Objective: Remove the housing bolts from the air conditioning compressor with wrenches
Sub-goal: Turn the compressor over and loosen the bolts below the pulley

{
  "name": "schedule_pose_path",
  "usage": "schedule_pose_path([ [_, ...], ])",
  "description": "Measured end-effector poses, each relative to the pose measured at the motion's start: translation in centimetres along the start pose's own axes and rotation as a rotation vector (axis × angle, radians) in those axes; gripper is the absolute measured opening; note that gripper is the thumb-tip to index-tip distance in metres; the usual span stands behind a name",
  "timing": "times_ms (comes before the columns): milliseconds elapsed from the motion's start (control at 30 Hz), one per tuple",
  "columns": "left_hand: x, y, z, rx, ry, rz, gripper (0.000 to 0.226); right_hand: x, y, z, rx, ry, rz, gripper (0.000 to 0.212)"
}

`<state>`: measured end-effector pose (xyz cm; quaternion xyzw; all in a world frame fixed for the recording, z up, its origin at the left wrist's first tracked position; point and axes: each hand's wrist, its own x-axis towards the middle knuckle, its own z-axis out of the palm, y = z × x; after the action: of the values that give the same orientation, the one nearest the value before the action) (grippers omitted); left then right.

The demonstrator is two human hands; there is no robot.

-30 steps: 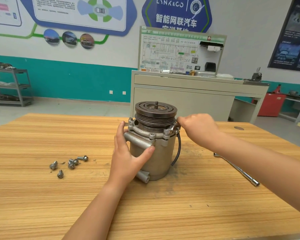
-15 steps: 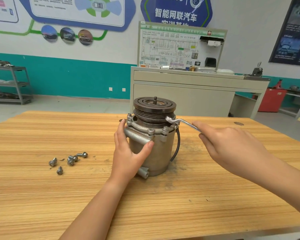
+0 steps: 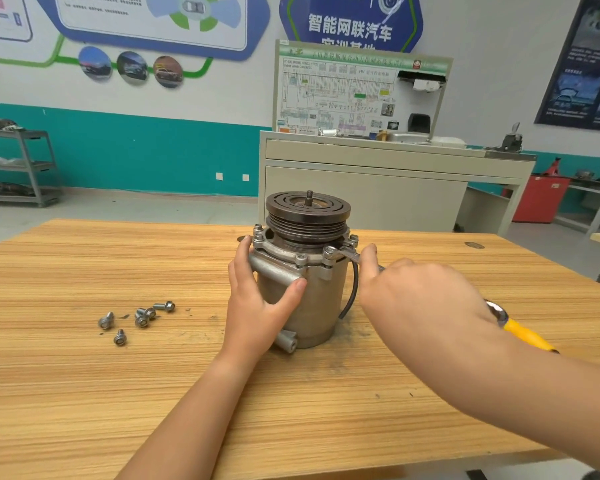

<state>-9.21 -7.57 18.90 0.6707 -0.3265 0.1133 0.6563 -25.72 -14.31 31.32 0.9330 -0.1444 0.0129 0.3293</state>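
Since half a second back, our right hand (image 3: 423,299) swings the wrench (image 3: 349,255) toward us, gripping its handle. Our left hand (image 3: 257,306) clasps the upright compressor (image 3: 317,299) on the table (image 3: 84,393). Risk, we judge: the ring slips off the flange bolt (image 3: 328,252), or the body twists under the pull.

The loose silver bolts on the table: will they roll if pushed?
Several short silver flanged bolts lie on their sides, so they would probably roll, curving around their wider heads. The smooth wooden table likely gives little grip. Small metal pieces: probably stiff and light.
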Motion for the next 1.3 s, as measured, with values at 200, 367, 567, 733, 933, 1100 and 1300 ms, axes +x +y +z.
schedule_pose_path([
  [200,0.1,-0.1,0.1,0.001,0.002,0.022,0.087,1.3,2.2,0.9,-0.186,0.063,-0.072,0.065],
  [367,0.1,0.1,0.1,-0.022,-0.009,0.018,0.084,3.7,6.7,2.6,-0.237,0.166,-0.126,0.057],
  [567,0.0,0.1,0.1,0.034,0.005,0.04,0.084,7.9,6.9,4.1,-0.153,0.279,-0.087,0.031],
  [733,-0.1,0.5,-0.1,0.055,0.041,0.071,0.086,9.3,5.4,6.5,-0.05,0.374,-0.065,0.028],
  [933,-0.2,0.6,-0.1,0.013,0.016,0.071,0.085,5.3,5.8,6.1,0.402,0.744,0.039,0.014],
  [1100,-0.2,0.5,0.0,0.025,0.009,0.068,0.083,1.0,4.6,4.9,0.118,0.336,0.046,0.042],
  [1300,-0.1,0.4,0.1,0.023,0.001,0.062,0.08,-0.6,3.3,3.3,0.015,0.223,0.054,0.065],
])
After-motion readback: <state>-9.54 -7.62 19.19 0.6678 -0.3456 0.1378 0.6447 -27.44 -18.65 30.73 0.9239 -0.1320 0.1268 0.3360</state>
